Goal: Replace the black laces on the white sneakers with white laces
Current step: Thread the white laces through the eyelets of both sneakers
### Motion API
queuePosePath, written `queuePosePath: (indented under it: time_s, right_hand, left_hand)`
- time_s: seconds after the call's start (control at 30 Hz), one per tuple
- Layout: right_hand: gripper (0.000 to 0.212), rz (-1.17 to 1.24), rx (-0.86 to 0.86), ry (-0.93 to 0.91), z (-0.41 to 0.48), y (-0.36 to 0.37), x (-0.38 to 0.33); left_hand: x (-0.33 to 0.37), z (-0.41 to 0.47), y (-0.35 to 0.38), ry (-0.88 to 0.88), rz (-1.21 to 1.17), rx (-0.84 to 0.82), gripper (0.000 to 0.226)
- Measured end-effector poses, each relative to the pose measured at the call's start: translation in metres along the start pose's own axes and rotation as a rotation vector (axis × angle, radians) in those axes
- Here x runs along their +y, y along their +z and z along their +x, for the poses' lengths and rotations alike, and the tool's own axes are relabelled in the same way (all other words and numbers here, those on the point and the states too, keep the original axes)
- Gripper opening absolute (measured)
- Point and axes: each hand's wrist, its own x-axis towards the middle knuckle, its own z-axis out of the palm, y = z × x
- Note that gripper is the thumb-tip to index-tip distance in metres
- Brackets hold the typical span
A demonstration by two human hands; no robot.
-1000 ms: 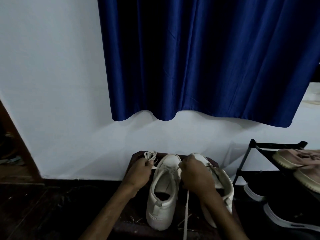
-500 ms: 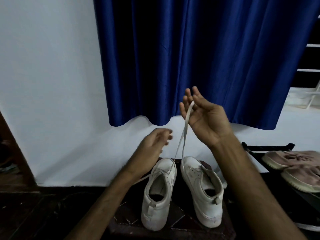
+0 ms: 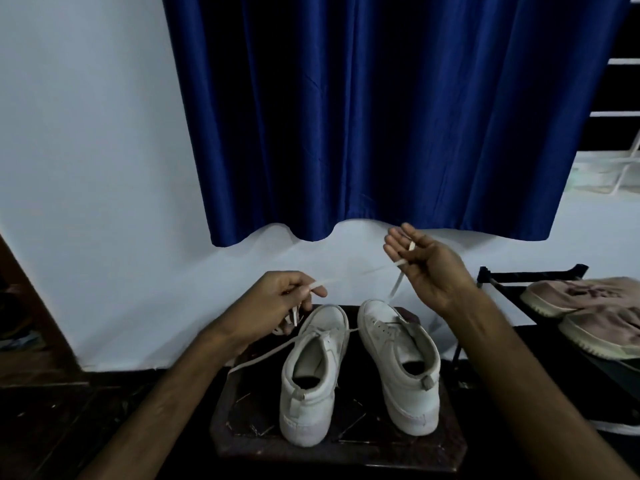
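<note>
Because the white lace (image 3: pixel 254 358) is only threaded through the eyelets nearest the toe of the left sneaker (image 3: pixel 311 379), both hands hold its free ends up and apart, probably to even the two lengths before crossing them. The left hand (image 3: pixel 277 306) has a closed grip, pinching one end between thumb and fingertips just above that toe. The right hand (image 3: pixel 427 265) is raised higher with fingers spread and the lace draped over them; motion blur hides whether its thumb pins the lace. Below the right grip stands the right sneaker (image 3: pixel 401 362), seemingly unlaced, on the same small dark desk (image 3: pixel 346 448). A blue curtain (image 3: pixel 381 116) hangs beyond both grips. A shoe rack (image 3: pixel 533 271) with pinkish shoes (image 3: pixel 588 299) sits outside the right wrist, close enough to catch a swinging lace end.
</note>
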Motion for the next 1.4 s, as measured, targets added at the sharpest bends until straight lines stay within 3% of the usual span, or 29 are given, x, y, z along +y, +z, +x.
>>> queuePosePath:
  time_s: [0.1,0.2,0.3,0.33,0.37,0.43,0.47,0.5,0.57,0.67,0.83,1.0,1.1,1.17,1.27,1.4]
  right_hand:
    - [0.047,-0.119,0.028,0.030,0.007,-0.019,0.011]
    - [0.046,-0.193,0.059,0.052,0.011,-0.032,0.015]
    - [0.040,-0.340,0.067,0.080,0.012,-0.044,0.019]
    - [0.035,-0.535,0.080,0.086,0.012,-0.048,0.021]
    - [0.030,-0.893,0.089,0.069,0.010,-0.051,0.021]
    - [0.037,-1.823,0.137,-0.041,0.005,-0.051,0.018]
    - [0.039,-2.098,0.202,-0.194,0.001,-0.045,0.018]
    - [0.037,-2.127,0.207,-0.394,-0.002,-0.034,0.020]
    - [0.031,-1.786,-0.067,-0.523,-0.008,-0.011,0.026]
    - [0.029,-1.309,-0.488,-0.193,-0.010,0.007,0.048]
    - [0.025,-0.858,-0.484,-0.018,-0.011,-0.004,0.069]
    - [0.018,-0.896,-0.582,0.136,-0.009,-0.008,0.068]
    - [0.022,-0.911,-0.487,0.157,-0.002,-0.015,0.062]
    - [0.015,-0.898,-0.359,0.148,0.001,-0.018,0.061]
    - [0.015,-0.880,-0.287,0.124,0.001,-0.017,0.068]
    - [0.009,-1.007,-0.358,-0.002,-0.001,-0.012,0.085]
  left_hand:
    - [-0.007,0.002,-0.003,-0.022,0.128,0.035,0.019]
    - [-0.013,0.006,-0.006,0.012,0.262,0.174,0.025]
    - [-0.019,0.009,-0.004,0.026,0.175,0.193,0.028]
    - [-0.020,0.010,-0.003,0.042,0.206,0.174,0.028]
    - [-0.020,0.010,-0.002,0.066,0.265,0.154,0.028]
    - [-0.018,0.011,0.001,0.126,0.351,0.138,0.025]
    - [-0.015,0.011,0.003,0.146,0.354,0.138,0.020]
    - [-0.014,0.012,0.005,0.159,0.367,0.141,0.014]
    - [-0.009,0.014,0.012,0.196,0.452,0.158,0.008]
    - [-0.007,0.018,0.015,0.258,0.508,0.225,0.014]
    - [-0.008,0.020,0.017,0.277,0.555,0.213,0.020]
    - [-0.013,0.014,0.013,0.232,0.621,0.091,0.035]
    - [-0.028,0.009,0.012,0.076,0.634,0.088,0.046]
    - [-0.044,0.006,0.013,-0.039,0.631,0.076,0.037]
    - [-0.062,0.002,0.020,-0.078,0.539,0.111,0.018]
    - [-0.068,0.001,0.027,-0.037,0.585,0.224,0.030]
